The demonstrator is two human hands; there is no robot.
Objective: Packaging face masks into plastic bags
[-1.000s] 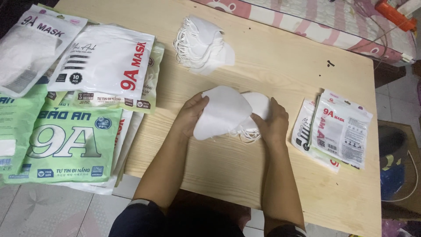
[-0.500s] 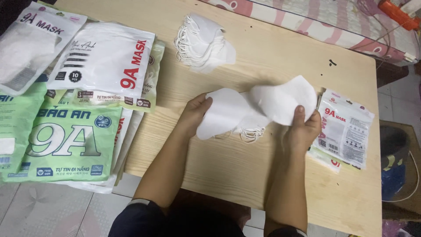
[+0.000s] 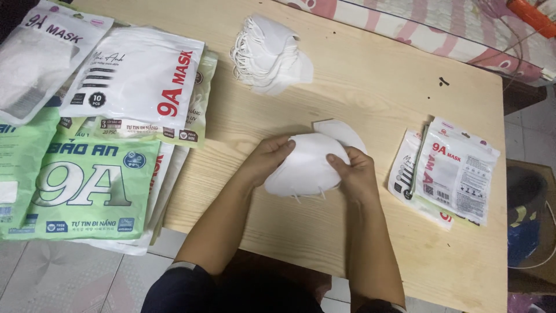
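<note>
Wooden table (image 3: 359,93), light grain, the landmark for all entries below. Bed (image 3: 440,29) with pink-and-white striped cover, beyond the table's far edge. Overlapping spread of large flat mask packages (image 3: 110,133) covering the table's left end and overhanging its near left edge: white pouches with red lettering on top, a green pouch (image 3: 87,191) nearest the front, a clear-fronted pouch (image 3: 35,58) at the far left corner. Tiled floor (image 3: 75,278) below the table's near left edge. Loose pile of white folded masks (image 3: 269,55), ear loops trailing, on the table's far centre, well apart from the hands. Small stack of white retail mask pouches (image 3: 452,171) on the table's right part, just beside the right hand. Stack of white folded masks (image 3: 307,168) at the table's centre near the front edge, held just over or on the surface, which of the two cannot be told; one mask's edge (image 3: 341,130) pokes out at the far side, thin loops hang at the near side. Left hand (image 3: 269,159), fingers curled onto the stack's left edge, thumb against it. Right hand (image 3: 353,174), fingers wrapped over the stack's right edge, pinching it against the thumb. Small dark mark (image 3: 443,82) on the table's far right.
</note>
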